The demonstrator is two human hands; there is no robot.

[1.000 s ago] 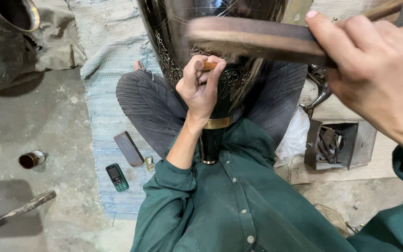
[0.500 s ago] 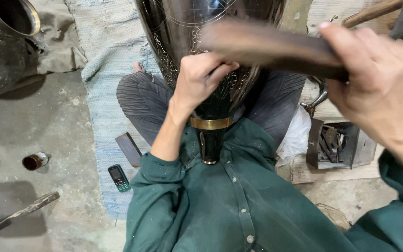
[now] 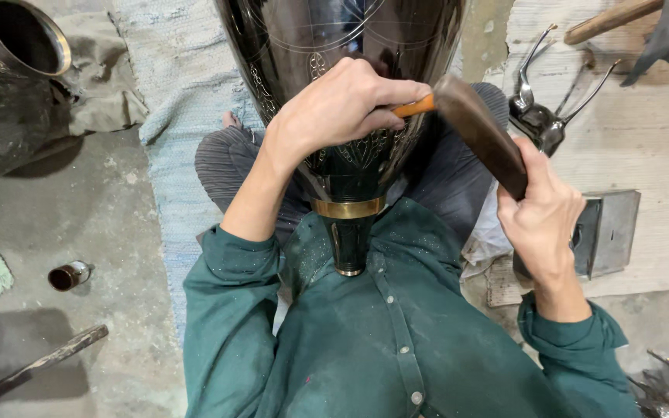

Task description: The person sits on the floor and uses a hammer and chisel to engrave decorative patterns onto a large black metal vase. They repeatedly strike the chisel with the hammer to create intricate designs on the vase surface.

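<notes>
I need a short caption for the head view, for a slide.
Left hand holds a chisel against a dark engraved metal vase; right hand swings a wooden mallet onto it.

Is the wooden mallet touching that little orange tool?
Touching: the head view shows the mallet head meeting the orange tool end held in the left hand.

left hand [image 3: 342, 108] pinning chisel [image 3: 413, 107] on black vase [image 3: 334, 39], right hand [image 3: 545, 220] gripping mallet [image 3: 478, 131]

A grey concrete floor [image 3: 118, 232] fills the left of the frame, a pale blue woven mat [image 3: 180, 116] down its middle, worn white boards [image 3: 660, 139] at right.
</notes>
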